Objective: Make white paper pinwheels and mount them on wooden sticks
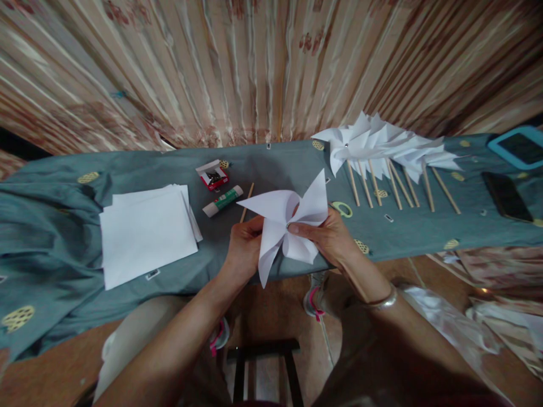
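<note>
Between my two hands is a white paper pinwheel (278,209) with pointed, folded blades, held over the front edge of the table. My left hand (246,249) grips it from the left, its fingertips hidden behind the paper. With the thumb at the small pin in the centre, my right hand (328,234) pinches the pinwheel from the right. A thin wooden stick (247,202) lies just behind my left hand. Close by are a green and white glue stick (223,201) and a small open red box (215,177) of dark metal pins. Scissors with a pale green handle (343,209) show partly beyond my right hand.
A stack of white paper (148,234) lies on the left of the green tablecloth (271,164). Several finished pinwheels (382,144) on sticks overlap at the back right. A dark phone (507,196) and a blue-framed device (520,147) sit at the far right. A curtain (263,73) hangs behind.
</note>
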A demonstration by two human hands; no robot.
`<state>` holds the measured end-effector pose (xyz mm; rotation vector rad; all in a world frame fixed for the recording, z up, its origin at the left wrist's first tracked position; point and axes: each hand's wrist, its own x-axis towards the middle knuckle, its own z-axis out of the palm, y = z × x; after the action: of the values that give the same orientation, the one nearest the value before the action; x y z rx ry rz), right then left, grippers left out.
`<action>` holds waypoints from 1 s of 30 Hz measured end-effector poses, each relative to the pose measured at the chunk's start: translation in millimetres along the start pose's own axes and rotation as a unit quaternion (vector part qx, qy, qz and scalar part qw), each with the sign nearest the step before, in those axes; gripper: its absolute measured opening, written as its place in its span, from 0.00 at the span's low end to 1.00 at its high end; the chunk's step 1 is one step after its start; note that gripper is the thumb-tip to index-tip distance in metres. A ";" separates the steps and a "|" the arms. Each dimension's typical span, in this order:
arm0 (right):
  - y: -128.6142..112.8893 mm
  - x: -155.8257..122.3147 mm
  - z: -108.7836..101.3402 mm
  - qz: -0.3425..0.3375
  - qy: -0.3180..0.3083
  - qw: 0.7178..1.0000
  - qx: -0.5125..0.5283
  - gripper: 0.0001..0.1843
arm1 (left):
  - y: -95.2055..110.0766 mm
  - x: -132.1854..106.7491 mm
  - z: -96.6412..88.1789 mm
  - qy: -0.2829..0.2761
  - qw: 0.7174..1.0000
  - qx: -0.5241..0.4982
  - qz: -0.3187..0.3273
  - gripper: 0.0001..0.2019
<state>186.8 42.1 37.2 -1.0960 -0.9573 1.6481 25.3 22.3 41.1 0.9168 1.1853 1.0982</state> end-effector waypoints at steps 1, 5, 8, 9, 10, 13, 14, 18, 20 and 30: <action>0.2 0.1 -0.1 -0.002 0.001 1.000 -0.002 0.14 | 0.6 -0.3 0.2 0.001 1.000 0.001 0.000 0.11; -0.3 -0.1 0.8 0.004 0.020 1.000 -0.005 0.15 | -1.0 0.7 -0.3 -0.006 1.000 -0.001 0.010 0.09; -1.1 -0.6 2.1 0.010 0.025 1.000 0.011 0.15 | -3.6 2.1 -1.1 -0.009 1.000 -0.003 0.023 0.09; -1.2 -0.7 2.4 0.009 0.025 1.000 0.016 0.15 | -4.0 2.3 -1.3 -0.007 1.000 -0.002 0.024 0.09; -1.2 -0.7 2.7 0.009 0.024 1.000 0.017 0.14 | -4.0 2.3 -1.3 -0.005 1.000 -0.001 0.023 0.09; -0.9 -0.4 3.3 0.002 0.026 1.000 0.011 0.14 | -2.9 1.8 -1.3 -0.004 1.000 -0.004 0.011 0.10; -0.9 -0.3 3.5 -0.002 0.028 1.000 0.007 0.14 | -2.5 1.7 -1.3 -0.005 1.000 -0.006 0.007 0.10; -2.3 -0.7 4.3 -0.012 0.033 0.999 -0.027 0.15 | -2.5 2.2 -1.7 -0.005 1.000 0.004 0.011 0.10; -3.6 -1.3 4.9 -0.016 0.036 0.998 -0.046 0.15 | -2.8 2.6 -1.5 -0.002 1.000 0.009 0.011 0.10; -2.2 -0.9 3.1 -0.019 0.042 0.997 -0.066 0.16 | -4.3 2.8 -1.1 0.003 1.000 -0.001 -0.005 0.08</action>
<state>184.6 41.4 40.4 -1.2178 -1.0382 1.5132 25.0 23.9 36.1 0.9053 1.1917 1.0949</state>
